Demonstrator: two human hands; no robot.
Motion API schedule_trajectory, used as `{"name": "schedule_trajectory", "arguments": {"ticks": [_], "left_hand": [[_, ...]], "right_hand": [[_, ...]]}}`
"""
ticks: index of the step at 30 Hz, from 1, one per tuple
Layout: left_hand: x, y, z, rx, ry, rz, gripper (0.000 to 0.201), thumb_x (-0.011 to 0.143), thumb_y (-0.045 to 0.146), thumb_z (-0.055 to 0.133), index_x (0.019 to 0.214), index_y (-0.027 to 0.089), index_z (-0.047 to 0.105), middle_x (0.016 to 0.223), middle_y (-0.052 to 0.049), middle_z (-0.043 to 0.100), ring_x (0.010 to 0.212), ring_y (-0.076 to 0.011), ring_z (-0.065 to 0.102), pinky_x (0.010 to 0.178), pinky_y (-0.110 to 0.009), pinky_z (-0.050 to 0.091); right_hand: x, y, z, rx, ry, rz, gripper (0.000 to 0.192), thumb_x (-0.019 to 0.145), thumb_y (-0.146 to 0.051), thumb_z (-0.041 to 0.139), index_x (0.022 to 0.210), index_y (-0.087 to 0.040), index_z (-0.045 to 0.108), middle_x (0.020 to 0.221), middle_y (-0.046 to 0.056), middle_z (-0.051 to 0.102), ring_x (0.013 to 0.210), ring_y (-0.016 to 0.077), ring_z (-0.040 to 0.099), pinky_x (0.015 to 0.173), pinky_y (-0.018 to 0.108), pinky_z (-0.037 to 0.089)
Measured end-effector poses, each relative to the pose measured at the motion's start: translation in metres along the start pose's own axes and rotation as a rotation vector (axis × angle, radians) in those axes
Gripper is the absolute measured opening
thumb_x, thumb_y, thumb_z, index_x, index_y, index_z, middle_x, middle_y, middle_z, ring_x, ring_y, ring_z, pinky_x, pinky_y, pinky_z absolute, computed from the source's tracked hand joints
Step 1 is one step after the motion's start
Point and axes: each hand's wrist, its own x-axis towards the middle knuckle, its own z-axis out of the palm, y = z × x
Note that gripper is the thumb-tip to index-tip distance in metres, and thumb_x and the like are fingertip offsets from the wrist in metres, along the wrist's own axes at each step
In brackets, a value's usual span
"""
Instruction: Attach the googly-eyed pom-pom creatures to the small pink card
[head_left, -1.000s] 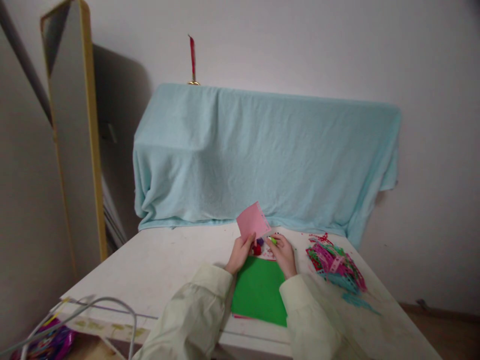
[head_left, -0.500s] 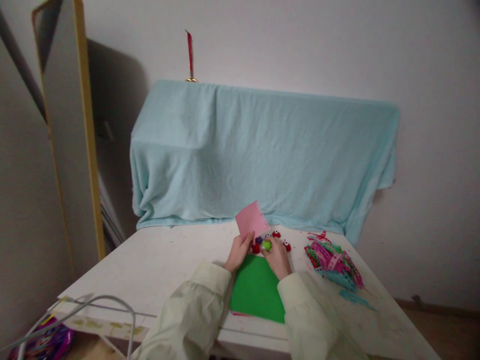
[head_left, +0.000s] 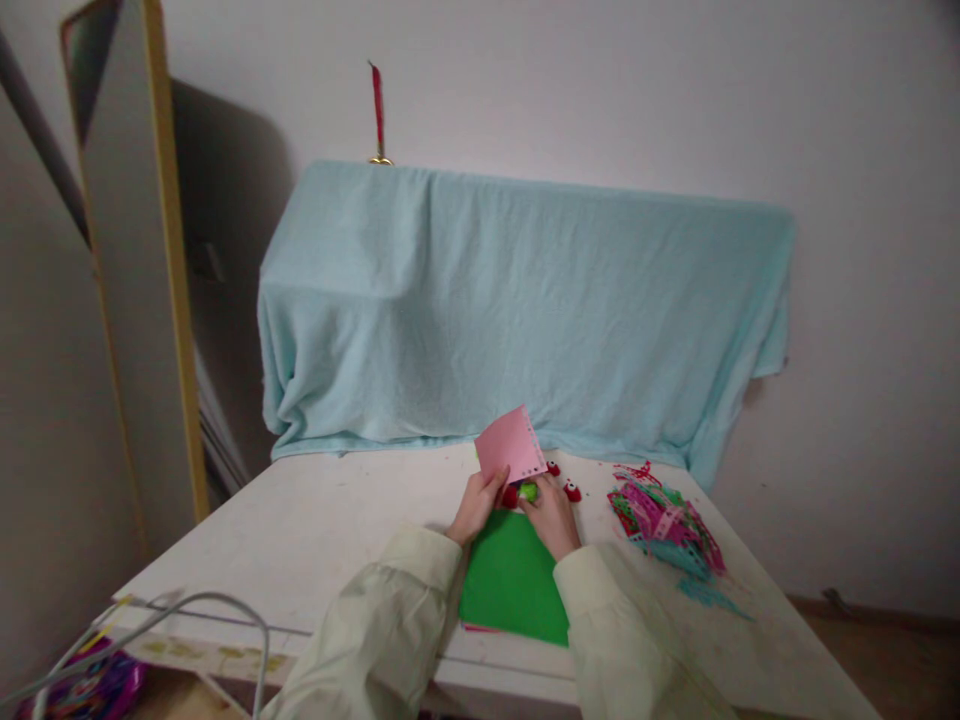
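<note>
Right of green sheet (head_left: pixel 513 590), paper scraps (head_left: pixel 664 525).

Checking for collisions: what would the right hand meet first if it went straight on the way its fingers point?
Probably the small green punch at the right hand's fingertips, then the pink paper card; depth is unclear.
</note>
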Motion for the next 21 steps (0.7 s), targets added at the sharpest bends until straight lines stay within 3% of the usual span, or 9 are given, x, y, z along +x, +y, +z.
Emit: {"name": "schedule_trajectory", "arguments": {"ticks": [21], "left_hand": [[-0.004, 0.0056, 0.003, -0.076, -0.06, 0.042, 0.055, 0.085, 0.057, 0.043, 0.049, 0.015, 0.049, 0.047, -0.002, 0.05, 0.049, -0.013, 0.046, 0.055, -0.026, 0.033]], "right_hand": [[-0.0009, -0.004, -0.0022, -0.018, -0.004, 0.002, 0.032, 0.07, -0.016, 0.06, 0.102, -0.02, 0.062, 0.107, 0.009, 0.061, 0.095, 0.0235, 0.059, 0.082, 0.032, 0.046]]}}
